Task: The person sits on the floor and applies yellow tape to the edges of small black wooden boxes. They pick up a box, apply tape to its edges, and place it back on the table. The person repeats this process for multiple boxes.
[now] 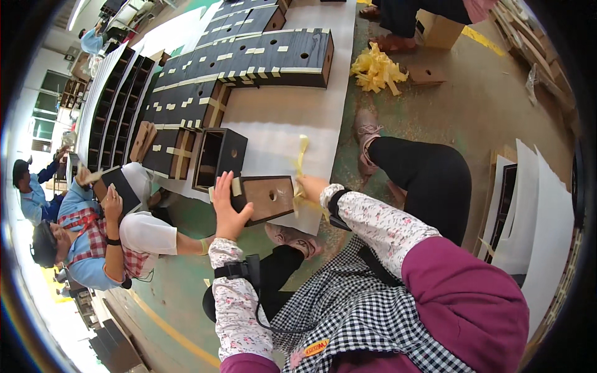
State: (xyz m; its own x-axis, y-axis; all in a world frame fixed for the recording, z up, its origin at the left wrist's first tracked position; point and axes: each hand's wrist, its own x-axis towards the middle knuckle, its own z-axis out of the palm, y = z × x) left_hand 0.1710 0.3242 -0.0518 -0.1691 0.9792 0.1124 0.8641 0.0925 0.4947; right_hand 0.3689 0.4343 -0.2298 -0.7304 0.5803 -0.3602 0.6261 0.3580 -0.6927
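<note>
On white sheeting in front of me lies a small black-edged wooden box [277,215], its brown panel pierced by a round hole. My left hand [229,210] rests flat against its left end, fingers stretched and thumb apart, beside a short piece of pale tape [236,186]. At the box's right end my right hand [313,186] is closed on a crumpled strip of yellow tape [302,155], which sticks up above the fingers and also hangs below them. Just behind my left hand stands an open dark box [231,147] with a hole in its side.
Rows of black boxes [249,56] with tape tabs fill the far side of the white sheet [273,124]. A heap of yellow tape [377,67] lies on the floor beyond. A co-worker [93,230] sits at the left holding a dark panel [120,188]. White boards [541,211] stand at the right.
</note>
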